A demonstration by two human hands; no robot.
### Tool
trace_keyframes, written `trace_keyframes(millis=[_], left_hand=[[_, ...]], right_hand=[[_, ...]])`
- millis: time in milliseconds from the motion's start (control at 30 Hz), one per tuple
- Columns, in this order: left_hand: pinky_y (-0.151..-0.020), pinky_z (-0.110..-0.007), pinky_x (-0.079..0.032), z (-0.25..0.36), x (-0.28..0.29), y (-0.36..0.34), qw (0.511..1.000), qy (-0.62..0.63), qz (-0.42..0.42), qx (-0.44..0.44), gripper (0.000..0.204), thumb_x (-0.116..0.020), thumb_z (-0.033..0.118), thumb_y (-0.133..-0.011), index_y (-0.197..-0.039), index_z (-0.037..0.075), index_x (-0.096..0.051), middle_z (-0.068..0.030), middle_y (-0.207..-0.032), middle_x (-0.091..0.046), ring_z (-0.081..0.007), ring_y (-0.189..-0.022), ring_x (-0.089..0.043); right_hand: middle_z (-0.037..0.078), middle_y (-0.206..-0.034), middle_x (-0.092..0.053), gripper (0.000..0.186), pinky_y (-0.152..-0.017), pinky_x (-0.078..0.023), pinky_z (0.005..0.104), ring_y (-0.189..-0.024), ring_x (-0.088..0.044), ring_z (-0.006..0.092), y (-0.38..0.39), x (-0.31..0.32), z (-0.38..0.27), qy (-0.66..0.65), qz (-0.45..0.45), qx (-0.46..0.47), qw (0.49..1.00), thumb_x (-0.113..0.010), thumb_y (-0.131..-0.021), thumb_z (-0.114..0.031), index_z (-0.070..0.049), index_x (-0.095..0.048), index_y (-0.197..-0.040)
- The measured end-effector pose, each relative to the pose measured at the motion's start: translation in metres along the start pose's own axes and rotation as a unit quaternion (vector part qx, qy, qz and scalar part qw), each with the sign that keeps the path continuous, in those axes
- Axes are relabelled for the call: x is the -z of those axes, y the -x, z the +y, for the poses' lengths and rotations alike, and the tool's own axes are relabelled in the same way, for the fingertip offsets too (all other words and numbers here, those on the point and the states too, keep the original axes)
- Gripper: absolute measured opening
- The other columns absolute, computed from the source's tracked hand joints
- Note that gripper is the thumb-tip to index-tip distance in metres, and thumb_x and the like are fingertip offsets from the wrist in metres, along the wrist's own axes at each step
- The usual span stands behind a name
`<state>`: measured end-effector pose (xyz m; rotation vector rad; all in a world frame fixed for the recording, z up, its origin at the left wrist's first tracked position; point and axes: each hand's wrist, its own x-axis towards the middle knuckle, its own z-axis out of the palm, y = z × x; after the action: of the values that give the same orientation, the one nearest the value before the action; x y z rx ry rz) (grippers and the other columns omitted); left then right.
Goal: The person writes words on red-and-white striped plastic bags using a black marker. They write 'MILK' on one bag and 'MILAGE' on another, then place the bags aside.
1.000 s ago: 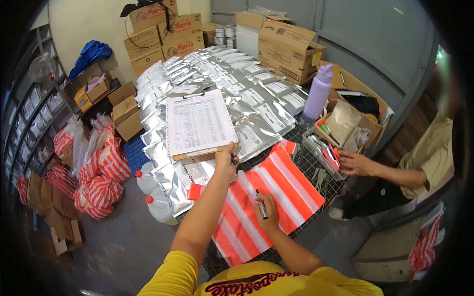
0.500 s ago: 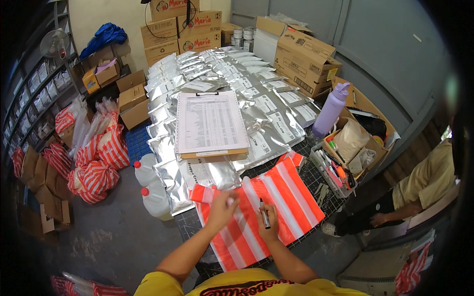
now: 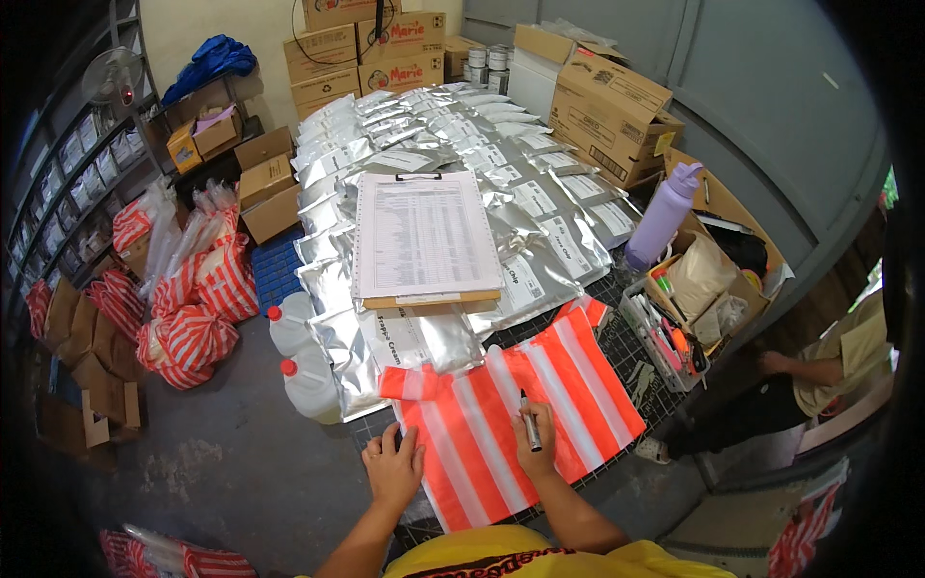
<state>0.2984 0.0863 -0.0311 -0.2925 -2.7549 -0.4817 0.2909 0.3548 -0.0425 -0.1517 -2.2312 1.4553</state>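
Note:
An orange-and-white striped plastic bag (image 3: 496,395) lies flat at the front of the table. My right hand (image 3: 536,438) rests over its middle, fingers closed round a black marker (image 3: 531,424) whose dark end points away from me. At the bag's left edge, my left hand (image 3: 394,470) lies with its fingers spread, holding nothing. Beyond the bag a clipboard (image 3: 434,301) bears a printed sheet (image 3: 424,236). It sits on top of rows of silver foil pouches (image 3: 520,275) with white labels.
Two plastic jugs (image 3: 310,385) with red caps stand left of the table. On the right are a purple bottle (image 3: 665,217), a bin of pens and tools (image 3: 665,337) and open cartons (image 3: 612,111). Filled striped bags (image 3: 188,347) sit on the floor. Another person (image 3: 819,376) is at far right.
My left hand has moved from over the bag's upper left down to its left edge, and its fingers have spread. The right hand keeps the marker. The whole view has shifted slightly.

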Motion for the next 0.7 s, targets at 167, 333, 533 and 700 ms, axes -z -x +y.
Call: trace_keyframes(millis=[167,333,533,700], left_hand=[[-0.092,-0.049,-0.043,0.001,0.0,-0.001,1.0,-0.001,-0.011,0.016,0.041,-0.075,0.027,-0.089,-0.13,0.023,-0.071,-0.0127,-0.136,-0.06,-0.0346,-0.109,-0.055],[-0.093,-0.049,-0.042,0.001,0.0,-0.002,1.0,-0.021,-0.015,0.008,0.046,-0.074,0.021,-0.089,-0.134,0.029,-0.07,-0.0145,-0.139,-0.058,-0.0357,-0.109,-0.054],[-0.094,-0.049,-0.042,0.003,0.004,-0.004,0.998,-0.034,-0.047,0.013,0.051,-0.075,0.018,-0.087,-0.136,0.029,-0.069,-0.0158,-0.14,-0.056,-0.0359,-0.111,-0.053],[-0.095,-0.049,-0.042,0.003,0.002,-0.003,0.999,-0.023,-0.04,0.016,0.051,-0.075,0.018,-0.088,-0.137,0.029,-0.069,-0.0155,-0.142,-0.055,-0.0358,-0.113,-0.053]], right_hand=[[0.01,-0.103,-0.053,0.018,-0.078,-0.05,0.0322,-0.088,-0.056,0.0185,0.0,-0.003,0.007,-0.008,0.006,0.034,0.999,-0.068,-0.096,-0.002,-0.004,-0.057,-0.11],[0.019,-0.103,-0.058,0.019,-0.084,-0.049,0.0436,-0.096,-0.06,0.035,0.001,-0.002,0.001,-0.024,0.006,0.01,1.0,-0.07,-0.096,-0.009,-0.001,-0.06,-0.109],[0.018,-0.103,-0.058,0.018,-0.084,-0.049,0.0433,-0.095,-0.06,0.0344,0.001,-0.001,0.002,-0.031,0.011,0.0,0.999,-0.07,-0.095,-0.008,-0.001,-0.06,-0.109],[0.019,-0.104,-0.061,0.024,-0.084,-0.05,0.0426,-0.095,-0.061,0.0336,0.001,-0.001,-0.002,-0.023,0.009,0.004,1.0,-0.069,-0.096,-0.007,-0.001,-0.063,-0.118]])
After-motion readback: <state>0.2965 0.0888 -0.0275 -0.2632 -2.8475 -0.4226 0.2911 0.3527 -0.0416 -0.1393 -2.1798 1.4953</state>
